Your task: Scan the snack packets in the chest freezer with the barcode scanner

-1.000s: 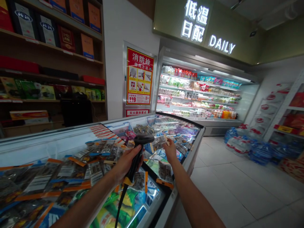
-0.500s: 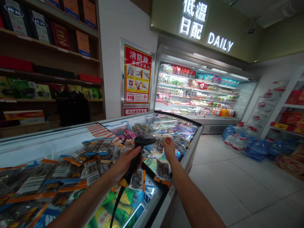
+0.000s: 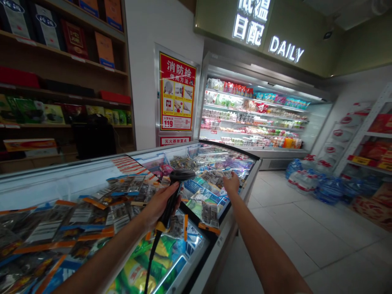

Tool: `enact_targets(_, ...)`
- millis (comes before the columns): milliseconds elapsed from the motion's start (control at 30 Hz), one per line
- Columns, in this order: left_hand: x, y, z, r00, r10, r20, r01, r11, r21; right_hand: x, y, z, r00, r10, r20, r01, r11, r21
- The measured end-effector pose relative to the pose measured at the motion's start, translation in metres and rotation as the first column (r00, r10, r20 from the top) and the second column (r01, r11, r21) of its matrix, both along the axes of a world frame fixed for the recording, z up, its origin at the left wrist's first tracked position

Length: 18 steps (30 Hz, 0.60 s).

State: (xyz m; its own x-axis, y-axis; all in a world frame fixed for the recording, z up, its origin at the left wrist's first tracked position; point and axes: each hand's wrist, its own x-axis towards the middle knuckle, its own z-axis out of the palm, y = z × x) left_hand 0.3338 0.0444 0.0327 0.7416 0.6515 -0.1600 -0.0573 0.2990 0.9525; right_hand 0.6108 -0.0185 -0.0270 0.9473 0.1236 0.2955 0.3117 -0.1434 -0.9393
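My left hand is wrapped round the handle of a black barcode scanner, its head pointing right and its cable hanging down. Further off on the glass, my right hand has its fingers curled together at the edge of a dark food packet; the exact grip is small and partly hidden. A clear packet with an orange edge lies nearer on the freezer's glass. To the left, many similar packets with blue and orange edges are spread over the chest freezer.
Green and yellow bags show through the freezer glass. A lit open refrigerator stands behind. Bottled water packs line the floor at the right, beside white shelving. Wooden shelves with boxes stand at the left.
My right hand has moved right and slightly away, with the dark packet shifting along and a blue basket showing under the glass. The scanner in my left hand has moved slightly left and up.
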Motion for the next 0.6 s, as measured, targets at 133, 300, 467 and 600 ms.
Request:
enact_targets(133, 0.0, -0.001, 0.0, 1.0, -0.018, -0.006, 0.018, 0.999, 0.032, -0.013, -0.019, 0.006, 0.974, 0.226, 0.016, -0.22, 0.959, -0.179)
enact_targets(300, 0.0, -0.002, 0.0, 1.0, -0.017, 0.001, 0.016, 0.998, 0.065, -0.045, -0.043, 0.006, 0.749, 0.656, -0.089, -0.638, 0.68, -0.361)
enact_targets(467, 0.0, 0.0, -0.003, 0.999, -0.036, 0.001, 0.036, 0.995, 0.093, -0.063, -0.043, 0.006, 0.557, 0.82, -0.132, -0.748, 0.425, -0.51)
enact_targets(600, 0.0, 0.0, -0.003, 0.999, -0.032, 0.019, 0.031, 0.998, 0.052, -0.061, -0.038, 0.007, 0.58, 0.803, -0.139, -0.71, 0.414, -0.57)
